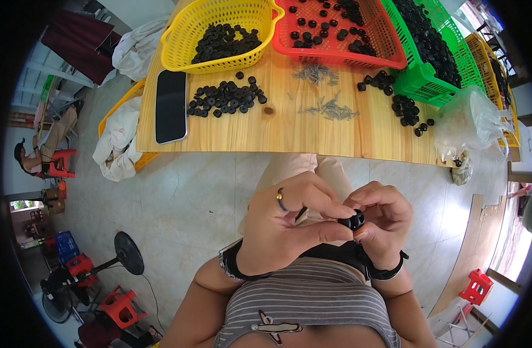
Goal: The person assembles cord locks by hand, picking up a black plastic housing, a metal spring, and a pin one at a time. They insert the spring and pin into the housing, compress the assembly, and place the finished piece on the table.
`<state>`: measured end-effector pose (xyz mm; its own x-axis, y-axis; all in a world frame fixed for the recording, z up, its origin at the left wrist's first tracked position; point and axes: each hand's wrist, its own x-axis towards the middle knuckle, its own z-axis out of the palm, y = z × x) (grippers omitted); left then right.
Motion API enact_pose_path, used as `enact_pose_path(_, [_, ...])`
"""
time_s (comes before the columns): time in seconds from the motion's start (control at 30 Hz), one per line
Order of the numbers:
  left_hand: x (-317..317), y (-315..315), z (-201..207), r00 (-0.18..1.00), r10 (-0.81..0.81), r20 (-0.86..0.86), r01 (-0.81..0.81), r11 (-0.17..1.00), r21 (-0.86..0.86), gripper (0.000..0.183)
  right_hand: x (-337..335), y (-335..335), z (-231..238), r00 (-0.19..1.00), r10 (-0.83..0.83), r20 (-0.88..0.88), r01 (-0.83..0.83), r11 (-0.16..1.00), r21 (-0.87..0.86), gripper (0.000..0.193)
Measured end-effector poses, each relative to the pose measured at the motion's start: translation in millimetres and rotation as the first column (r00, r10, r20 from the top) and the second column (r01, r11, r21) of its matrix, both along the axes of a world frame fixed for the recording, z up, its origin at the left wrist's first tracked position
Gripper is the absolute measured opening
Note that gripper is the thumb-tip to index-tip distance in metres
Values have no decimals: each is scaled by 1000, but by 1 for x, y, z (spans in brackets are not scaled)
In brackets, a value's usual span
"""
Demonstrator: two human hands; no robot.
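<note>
Over my lap, just off the table's near edge, both hands meet on a small black round plastic part [357, 218]. My left hand [283, 226], with a ring on one finger, pinches it between thumb and forefinger. From the other side, the thumb and fingertips of my right hand [385, 217] press on the same part. Fingers cover much of it, so I cannot tell if it is one piece or two. Something dark shows under the curled fingers of my left hand. On the wooden table [237, 138] lie black ring-shaped pieces [228, 98], thin metal pins [330, 109] and black caps [405, 110].
Yellow [219, 65], red [341, 57] and green [420, 87] baskets of black parts line the table's far side. A phone [171, 107] lies at its left. A clear plastic bag [469, 119] hangs at the right corner. A fan [128, 253] stands behind left.
</note>
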<state>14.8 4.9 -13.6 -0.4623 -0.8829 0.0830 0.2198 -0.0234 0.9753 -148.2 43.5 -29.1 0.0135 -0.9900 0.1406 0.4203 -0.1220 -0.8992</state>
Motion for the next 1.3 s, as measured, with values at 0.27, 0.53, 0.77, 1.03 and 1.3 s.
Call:
enact_pose_path(0.27, [-10, 4, -11, 919, -37, -394, 178, 928, 328, 36, 10, 0, -4, 995, -99, 32, 100, 994, -47, 31])
enact_pose_path(0.53, [-7, 3, -9, 874, -134, -468, 395, 757, 521, 46, -4, -6, -8, 889, -182, -420, 39, 944, -327, 26])
enact_pose_path(0.77, [1, -3, -9, 869, -280, -409, 472, 719, 510, 44, 5, -6, -6, 930, -204, -305, 113, 950, -292, 26])
enact_pose_path(1.03, [0, -3, -17, 880, -257, -400, 428, 795, 430, 39, 3, -8, -10, 922, -182, -342, 62, 941, -334, 27])
enact_pose_path(1.3, [-6, 1, -22, 846, -205, -493, 440, 791, 426, 38, 2, -6, -13, 923, -183, -338, 64, 940, -334, 29])
